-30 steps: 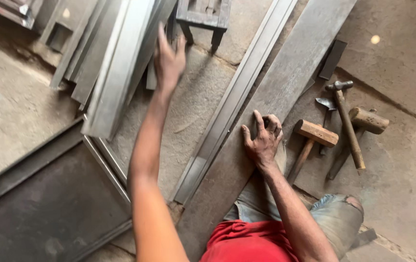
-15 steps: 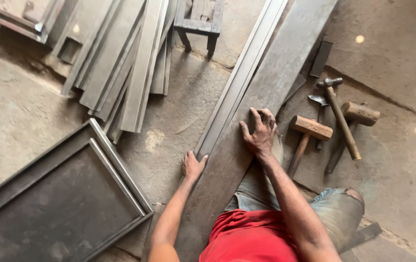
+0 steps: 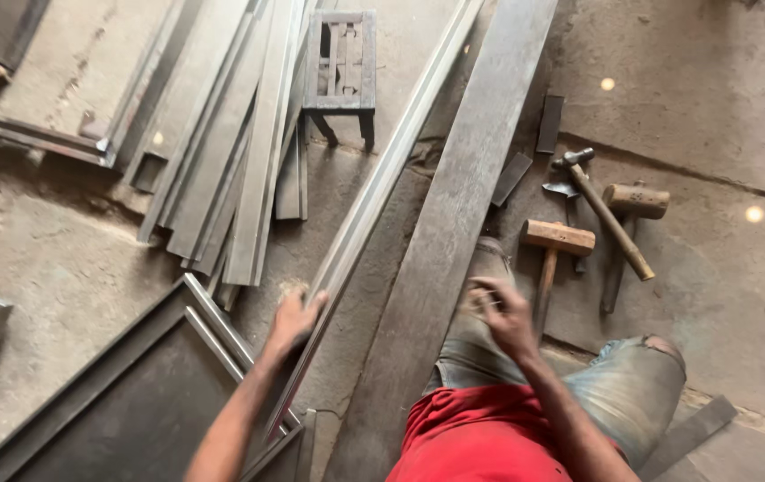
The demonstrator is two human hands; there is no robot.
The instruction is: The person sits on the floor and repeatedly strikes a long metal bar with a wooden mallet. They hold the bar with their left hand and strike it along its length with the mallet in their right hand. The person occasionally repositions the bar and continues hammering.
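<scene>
Your left hand [image 3: 293, 319] on metal strip [image 3: 373, 196], fingers curled on its edge; right hand [image 3: 503, 312] blurred over plank [image 3: 463, 205], fingers' state unclear.

long grey metal channel strip [image 3: 373, 201] is lying diagonally on the concrete floor, running from lower left up to top right, sitting just beside a wide flat wooden plank [image 3: 454, 232]
</scene>
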